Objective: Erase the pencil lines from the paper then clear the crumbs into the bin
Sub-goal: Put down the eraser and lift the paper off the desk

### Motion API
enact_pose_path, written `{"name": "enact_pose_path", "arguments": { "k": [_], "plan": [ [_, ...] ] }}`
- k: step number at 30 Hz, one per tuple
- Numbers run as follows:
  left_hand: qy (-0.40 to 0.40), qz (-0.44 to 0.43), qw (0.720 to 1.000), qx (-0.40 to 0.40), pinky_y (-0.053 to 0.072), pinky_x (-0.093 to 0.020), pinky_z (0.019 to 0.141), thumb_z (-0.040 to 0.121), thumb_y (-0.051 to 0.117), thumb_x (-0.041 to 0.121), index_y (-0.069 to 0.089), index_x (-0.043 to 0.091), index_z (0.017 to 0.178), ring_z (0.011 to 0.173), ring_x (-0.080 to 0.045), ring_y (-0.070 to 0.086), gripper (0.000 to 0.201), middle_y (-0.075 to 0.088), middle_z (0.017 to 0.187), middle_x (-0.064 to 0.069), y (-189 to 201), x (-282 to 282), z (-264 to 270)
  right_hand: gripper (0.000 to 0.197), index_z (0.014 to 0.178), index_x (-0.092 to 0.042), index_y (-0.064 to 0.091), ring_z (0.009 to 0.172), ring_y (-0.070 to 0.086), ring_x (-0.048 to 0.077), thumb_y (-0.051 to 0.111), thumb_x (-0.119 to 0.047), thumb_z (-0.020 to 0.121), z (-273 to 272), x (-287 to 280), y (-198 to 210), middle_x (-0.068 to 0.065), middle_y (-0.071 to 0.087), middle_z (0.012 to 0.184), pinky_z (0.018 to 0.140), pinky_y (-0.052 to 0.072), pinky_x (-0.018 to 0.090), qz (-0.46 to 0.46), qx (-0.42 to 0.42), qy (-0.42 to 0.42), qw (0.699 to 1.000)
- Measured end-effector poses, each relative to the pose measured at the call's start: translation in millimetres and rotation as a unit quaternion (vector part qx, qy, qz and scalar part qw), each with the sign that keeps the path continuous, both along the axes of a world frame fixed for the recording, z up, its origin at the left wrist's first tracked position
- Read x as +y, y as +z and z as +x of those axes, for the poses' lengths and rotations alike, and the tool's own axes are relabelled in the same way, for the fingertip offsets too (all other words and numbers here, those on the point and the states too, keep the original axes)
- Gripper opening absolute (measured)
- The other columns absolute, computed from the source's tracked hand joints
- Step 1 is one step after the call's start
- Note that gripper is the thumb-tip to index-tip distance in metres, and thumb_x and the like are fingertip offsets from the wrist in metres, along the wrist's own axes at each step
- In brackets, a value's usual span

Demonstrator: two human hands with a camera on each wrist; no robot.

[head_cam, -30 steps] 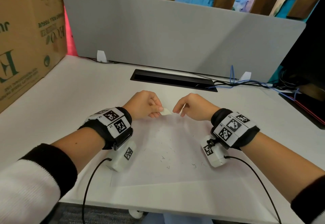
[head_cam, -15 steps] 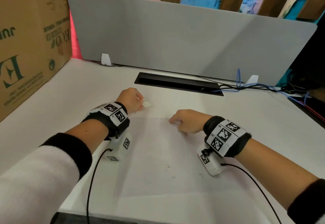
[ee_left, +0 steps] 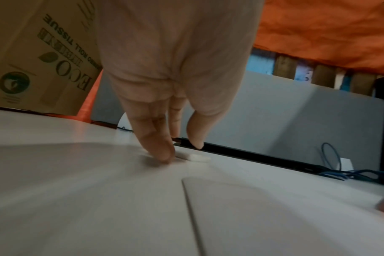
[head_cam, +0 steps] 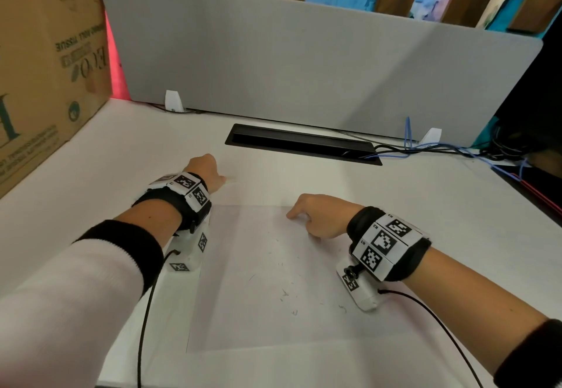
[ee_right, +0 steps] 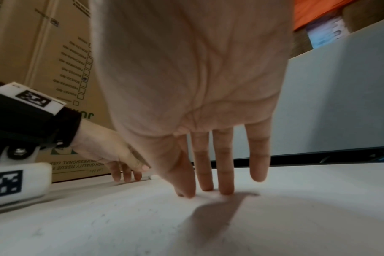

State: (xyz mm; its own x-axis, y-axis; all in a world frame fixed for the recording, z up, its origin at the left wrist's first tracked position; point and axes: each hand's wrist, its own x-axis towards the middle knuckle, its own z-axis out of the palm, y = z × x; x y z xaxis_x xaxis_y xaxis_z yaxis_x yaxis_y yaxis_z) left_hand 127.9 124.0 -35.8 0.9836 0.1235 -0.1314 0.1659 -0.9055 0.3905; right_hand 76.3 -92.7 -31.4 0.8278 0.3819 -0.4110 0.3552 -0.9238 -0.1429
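White eraser (ee_left: 194, 157) on desk: left-wrist view only; both hands' fingers extended, right pressing paper (head_cam: 273, 281).

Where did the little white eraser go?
The eraser lies on the white desk just past the paper's far left corner, right beside the left hand's fingertips, in front of the black cable slot.

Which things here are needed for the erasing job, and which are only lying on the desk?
For the job:
paper
eraser crumbs on it
white eraser beside the left hand
right hand, fingertips on the paper

Just lying about:
cardboard box
grey divider
cable tray
blue cables
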Motion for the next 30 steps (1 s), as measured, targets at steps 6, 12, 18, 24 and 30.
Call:
{"name": "enact_pose_path", "arguments": {
  "k": [6,12,18,24,30],
  "plan": [
    [-0.080,0.040,0.994,0.065,0.047,-0.035,0.083,0.094,0.049,0.026,0.055,-0.008,0.117,0.108,-0.035,0.057,0.042,0.059,0.118,-0.024,7,-12,-29,0.054,0.135,-0.018,0.046,0.129,0.040,0.025,0.038,0.004,0.086,-4,1,6,0.005,0.038,0.142,0.103,0.035,0.029,0.005,-0.008,-0.002,1.000],
    [-0.150,0.162,0.963,0.154,0.043,-0.025,0.058,0.092,0.052,0.028,0.058,-0.001,0.112,0.073,-0.021,0.056,0.035,0.056,0.074,-0.002,19,-15,-66,0.040,0.133,-0.018,0.047,0.119,0.048,0.020,0.047,-0.019,0.094,-14,-22,22,0.004,0.046,0.136,0.090,0.034,0.023,0.021,-0.042,-0.054,0.997],
    [-0.142,0.145,0.955,0.215,0.040,-0.024,0.063,0.080,0.067,0.045,0.062,0.005,0.106,0.060,-0.014,0.050,0.049,0.053,0.064,0.002,20,-10,-81,0.031,0.099,-0.005,0.063,0.079,0.057,0.022,0.067,-0.030,0.080,-46,-78,36,0.008,0.064,0.095,0.068,0.050,0.029,-0.086,-0.013,-0.171,0.981],
    [-0.124,0.151,0.964,0.181,0.045,-0.031,0.089,0.082,0.066,0.041,0.058,0.004,0.115,0.089,-0.023,0.055,0.051,0.061,0.099,-0.009,9,-16,-83,0.039,0.063,-0.012,0.049,0.057,0.051,0.014,0.073,-0.041,0.074,-54,-97,16,-0.001,0.053,0.061,0.064,0.045,0.026,-0.118,0.036,-0.195,0.973],
    [-0.120,0.148,0.964,0.184,0.043,-0.038,0.097,0.085,0.064,0.033,0.050,-0.006,0.124,0.115,-0.033,0.055,0.056,0.058,0.124,-0.019,12,-24,-87,0.040,0.061,-0.012,0.046,0.055,0.046,0.011,0.073,-0.037,0.077,-50,-95,15,-0.001,0.049,0.061,0.053,0.039,0.022,-0.112,0.054,-0.212,0.969]
  ]
}}
